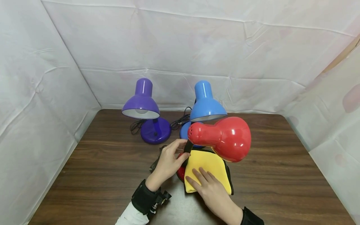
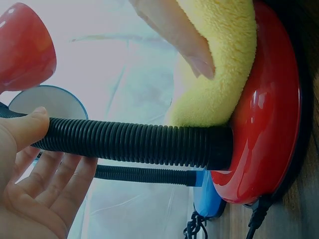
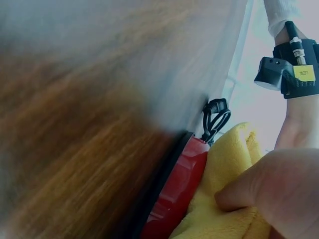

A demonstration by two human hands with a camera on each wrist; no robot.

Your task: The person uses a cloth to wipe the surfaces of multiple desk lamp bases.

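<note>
A red desk lamp stands at the table's middle, its shade (image 1: 227,139) tilted to the right. My left hand (image 1: 184,150) pinches its black ribbed neck (image 2: 134,144) just below the shade, thumb on top. A yellow cloth (image 1: 208,168) lies over the red base (image 2: 264,124). My right hand (image 1: 198,178) rests flat on the cloth with straight fingers and presses it onto the base. In the right wrist view the yellow cloth (image 3: 224,169) bunches against the base's rim (image 3: 177,189).
A purple lamp (image 1: 144,109) and a blue lamp (image 1: 206,103) stand behind, with black cords (image 1: 180,122) between them. White sheeting walls in the wooden table (image 1: 281,175) on three sides. A black plug cord (image 1: 156,162) lies left of the red base.
</note>
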